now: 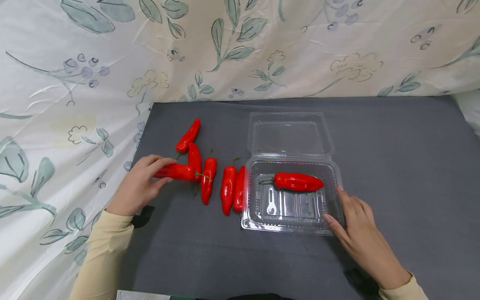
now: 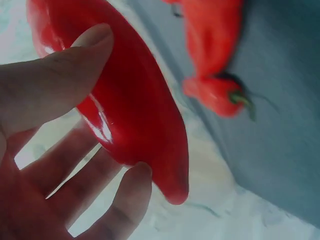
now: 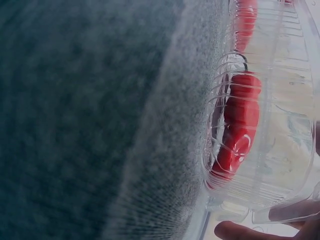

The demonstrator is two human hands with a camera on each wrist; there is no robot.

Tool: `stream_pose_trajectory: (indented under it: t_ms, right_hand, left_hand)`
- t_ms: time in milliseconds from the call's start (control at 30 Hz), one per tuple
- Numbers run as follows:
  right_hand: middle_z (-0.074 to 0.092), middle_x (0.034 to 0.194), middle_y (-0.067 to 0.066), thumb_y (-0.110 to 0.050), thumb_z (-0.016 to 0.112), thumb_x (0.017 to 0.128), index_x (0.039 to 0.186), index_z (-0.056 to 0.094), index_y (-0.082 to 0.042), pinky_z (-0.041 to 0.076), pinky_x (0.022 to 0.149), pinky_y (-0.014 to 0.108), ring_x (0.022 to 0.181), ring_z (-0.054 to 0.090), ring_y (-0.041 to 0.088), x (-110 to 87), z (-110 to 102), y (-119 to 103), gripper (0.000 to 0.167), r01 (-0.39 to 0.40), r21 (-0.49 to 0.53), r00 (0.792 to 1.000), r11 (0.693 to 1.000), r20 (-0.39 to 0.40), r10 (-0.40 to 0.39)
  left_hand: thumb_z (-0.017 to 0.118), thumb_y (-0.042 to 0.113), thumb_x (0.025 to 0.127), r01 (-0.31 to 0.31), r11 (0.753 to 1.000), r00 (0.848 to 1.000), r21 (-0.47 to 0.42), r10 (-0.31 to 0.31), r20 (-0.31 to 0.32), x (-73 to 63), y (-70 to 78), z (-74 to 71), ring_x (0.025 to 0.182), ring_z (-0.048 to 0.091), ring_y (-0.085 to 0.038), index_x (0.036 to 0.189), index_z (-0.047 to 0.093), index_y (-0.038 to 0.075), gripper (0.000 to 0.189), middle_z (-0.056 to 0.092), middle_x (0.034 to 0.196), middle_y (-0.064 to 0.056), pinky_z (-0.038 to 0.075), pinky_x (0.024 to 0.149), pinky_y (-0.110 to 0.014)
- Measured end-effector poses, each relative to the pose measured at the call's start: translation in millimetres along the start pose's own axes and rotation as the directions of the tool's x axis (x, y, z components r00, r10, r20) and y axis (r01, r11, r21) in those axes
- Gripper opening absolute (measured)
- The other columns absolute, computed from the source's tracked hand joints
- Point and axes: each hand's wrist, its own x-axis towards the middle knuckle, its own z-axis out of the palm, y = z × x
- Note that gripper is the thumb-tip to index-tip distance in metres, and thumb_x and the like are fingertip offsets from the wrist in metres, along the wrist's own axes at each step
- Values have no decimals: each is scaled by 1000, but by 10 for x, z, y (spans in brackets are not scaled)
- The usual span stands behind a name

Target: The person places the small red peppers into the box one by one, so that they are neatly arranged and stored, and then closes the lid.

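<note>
My left hand [image 1: 138,185] holds a long red pepper [image 1: 179,171] between thumb and fingers. In the left wrist view the thumb lies across this glossy pepper [image 2: 142,107], its tapered end past the fingers. The pepper's green stem points right in the head view. My right hand [image 1: 361,235] grips the lower right corner of a clear plastic clamshell container [image 1: 258,223], thumb over the rim. Inside lies one red pepper [image 1: 298,182] on its side, stem to the left; the right wrist view shows this pepper [image 3: 242,117] through the ribbed wall.
Several more red peppers lie left of the container, among them one at the back [image 1: 188,135] and one upright in view [image 1: 228,189]. Another pepper [image 1: 238,191] is right at the container's left wall. The clear lid [image 1: 288,139] lies folded back on the grey cloth [image 1: 405,166].
</note>
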Motion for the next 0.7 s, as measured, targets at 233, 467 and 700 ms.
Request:
stream_pose_trajectory:
  t_ms: [233,467,700]
  right_hand:
    - [43,134,26,-34,63,91,154,18,-12,39,85,65,125,29,43,3,-3,-13,80,-2,-22,1000,1000,7,3]
    - [43,135,26,-34,62,92,153,19,-12,38,85,64,126,29,43,0,-18,-16,79,-8,-19,1000,1000,3,8]
    - [43,136,25,-34,62,92,153,20,-11,38,86,63,125,30,43,8,-16,-6,78,8,-21,1000,1000,-10,-8]
  left_hand:
    - [81,4,73,-56,998,998,-42,55,-21,184,272,79,100,54,-23,116,65,12,47,61,109,-8,53,80,-40]
    - [81,10,75,-128,984,992,-123,127,-12,400,593,266,96,57,-19,117,65,13,45,62,107,-5,52,83,-38]
    - [79,16,77,-207,969,977,-131,213,30,607,887,421,100,58,-19,120,64,14,46,64,111,-5,48,86,-39]
